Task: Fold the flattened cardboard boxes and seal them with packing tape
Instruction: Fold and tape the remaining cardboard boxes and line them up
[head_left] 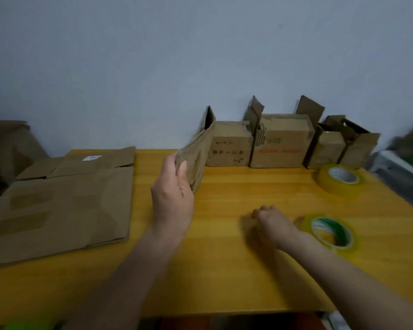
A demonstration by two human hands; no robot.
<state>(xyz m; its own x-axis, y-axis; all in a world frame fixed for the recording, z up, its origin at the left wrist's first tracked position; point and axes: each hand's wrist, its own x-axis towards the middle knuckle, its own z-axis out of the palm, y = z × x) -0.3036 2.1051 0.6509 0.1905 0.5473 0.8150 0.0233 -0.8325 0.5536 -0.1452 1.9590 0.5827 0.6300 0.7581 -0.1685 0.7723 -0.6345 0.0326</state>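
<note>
My left hand (173,194) grips a flattened brown cardboard box (197,154), holding it on edge above the middle of the yellow table (224,270). A stack of flattened cardboard boxes (60,206) lies on the table's left side. My right hand (271,223) rests on the table as a loose fist with nothing in it, just left of a roll of yellowish packing tape (329,232). A second tape roll (341,178) lies farther back on the right.
Three folded cardboard boxes (278,144) with raised flaps stand in a row against the grey wall at the table's far edge. More cardboard (7,144) is piled off the left edge. Blurred clutter (405,163) sits beyond the right edge.
</note>
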